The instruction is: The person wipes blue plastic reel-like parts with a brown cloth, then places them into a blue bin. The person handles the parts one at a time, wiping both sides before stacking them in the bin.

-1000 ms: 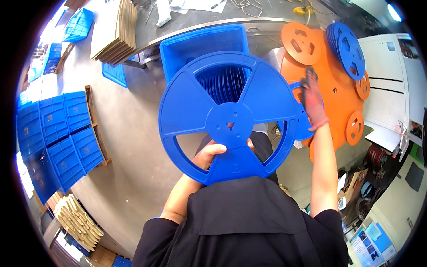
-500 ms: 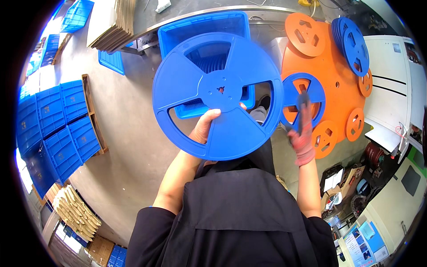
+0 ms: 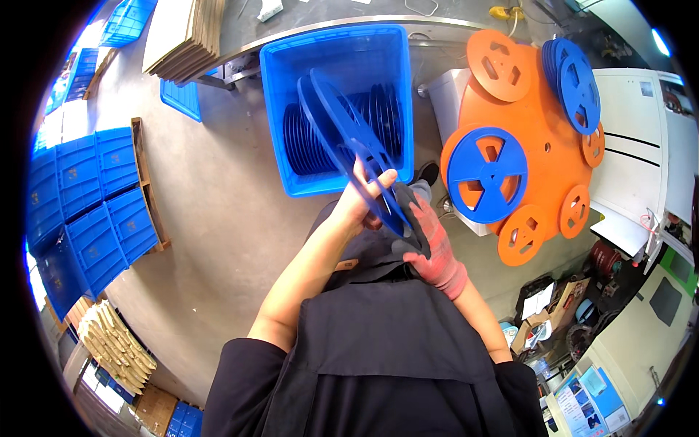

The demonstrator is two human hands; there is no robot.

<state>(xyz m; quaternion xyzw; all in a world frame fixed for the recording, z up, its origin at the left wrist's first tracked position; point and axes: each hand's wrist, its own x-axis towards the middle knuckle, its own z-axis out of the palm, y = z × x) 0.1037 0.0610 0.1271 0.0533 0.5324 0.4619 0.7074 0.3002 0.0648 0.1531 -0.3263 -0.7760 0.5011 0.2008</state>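
**Two blue reel discs (image 3: 336,142) were held near a loaded tote (image 3: 291,65)**

The gloved right hand (image 3: 431,247) had its fingers around the discs' lower rim; the bare left hand's (image 3: 360,200) fingers grasped them nearby, tilted nearly edge-on. Just beyond, the blue plastic tote contained more blue discs (image 3: 302,142), standing on edge. To its right, an orange turntable (image 3: 553,175) carried orange and blue reels (image 3: 497,65). Farther off was a metal-edged desk (image 3: 313,14).

No lettering can be read. Blue-and-white printed sheets (image 3: 574,409) show on the pale cabinet (image 3: 633,357) at lower right, a small grey label (image 3: 646,89) on the upright white cabinet (image 3: 626,178), and faint marks (image 3: 71,174), perhaps logos, on the stacked blue crates (image 3: 120,164).
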